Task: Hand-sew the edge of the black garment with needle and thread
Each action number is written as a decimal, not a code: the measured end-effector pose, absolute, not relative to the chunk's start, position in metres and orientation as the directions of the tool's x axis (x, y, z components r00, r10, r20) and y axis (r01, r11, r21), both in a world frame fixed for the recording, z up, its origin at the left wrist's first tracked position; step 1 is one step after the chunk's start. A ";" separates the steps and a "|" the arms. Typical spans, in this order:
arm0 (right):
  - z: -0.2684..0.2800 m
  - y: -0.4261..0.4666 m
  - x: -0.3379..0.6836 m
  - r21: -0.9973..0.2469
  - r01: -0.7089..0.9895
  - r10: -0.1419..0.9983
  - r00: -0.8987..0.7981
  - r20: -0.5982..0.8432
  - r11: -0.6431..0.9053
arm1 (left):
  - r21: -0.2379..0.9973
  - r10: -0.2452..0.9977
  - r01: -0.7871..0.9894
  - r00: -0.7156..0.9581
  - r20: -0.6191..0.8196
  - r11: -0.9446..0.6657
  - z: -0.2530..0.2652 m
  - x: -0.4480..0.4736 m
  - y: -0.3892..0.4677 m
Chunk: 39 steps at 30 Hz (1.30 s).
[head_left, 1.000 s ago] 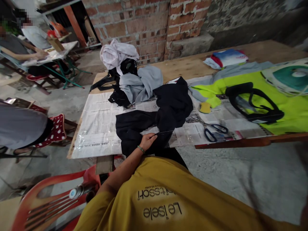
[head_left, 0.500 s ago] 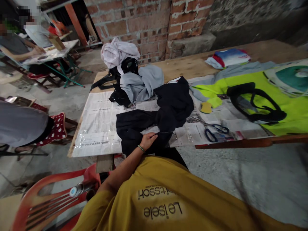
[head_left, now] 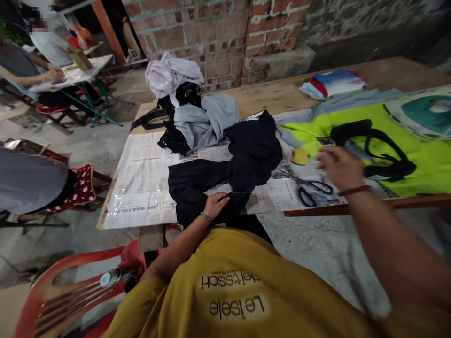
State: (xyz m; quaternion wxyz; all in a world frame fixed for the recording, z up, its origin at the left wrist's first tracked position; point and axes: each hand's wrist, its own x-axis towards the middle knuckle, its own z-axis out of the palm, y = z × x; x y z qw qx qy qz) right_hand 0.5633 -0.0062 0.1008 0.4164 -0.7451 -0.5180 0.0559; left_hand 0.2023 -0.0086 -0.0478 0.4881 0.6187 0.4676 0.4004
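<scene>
At the table's front edge my left hand point(head_left: 215, 206) pinches the edge of a dark navy garment point(head_left: 252, 150). The garment lies in loose folds, part of it hanging toward my lap. A thin pale thread point(head_left: 241, 192) runs rightward from near my left fingertips; its far end cannot be followed. My right hand point(head_left: 341, 168) is in the air above the table, slightly blurred, its fingers bent together; whatever is between them is too small to see. Below and left of it lie scissors point(head_left: 308, 190) with dark blue handles. A yellow piece point(head_left: 300, 156) sits just behind them.
Grey cloth point(head_left: 207, 119) and a pale pink bundle point(head_left: 172, 75) are heaped at the back left. On the right are a neon-yellow garment point(head_left: 380, 122), a black strap-like item point(head_left: 387, 150) and a green-and-white iron point(head_left: 428, 112). A red plastic chair point(head_left: 45, 293) stands at my left. Other people sit further left.
My right hand has come into view from the right, over the scissors. My left hand keeps its pinch on the garment. The view has shifted very slightly.
</scene>
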 end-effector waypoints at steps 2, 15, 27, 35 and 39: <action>0.078 0.001 0.513 -0.650 0.749 0.933 0.132 0.335 0.127 | 0.978 0.971 0.189 0.236 0.046 -0.093 -0.048 0.202 -0.009; 0.025 0.027 0.389 -0.299 0.757 0.779 -0.624 -0.063 0.581 | 0.984 0.969 0.156 0.244 0.040 -0.080 -0.047 0.200 -0.008; 0.018 0.025 0.391 -0.479 0.643 0.730 -0.683 -0.005 0.598 | 0.984 0.962 0.149 0.265 0.058 -0.101 -0.043 0.201 -0.008; 0.018 0.025 0.390 -0.502 0.628 0.724 -0.690 -0.005 0.595 | 0.986 0.959 0.141 0.278 0.051 -0.094 -0.044 0.200 -0.007; 0.018 0.027 0.389 -0.496 0.632 0.721 -0.692 -0.016 0.595 | 0.985 0.958 0.142 0.281 0.053 -0.096 -0.044 0.199 -0.007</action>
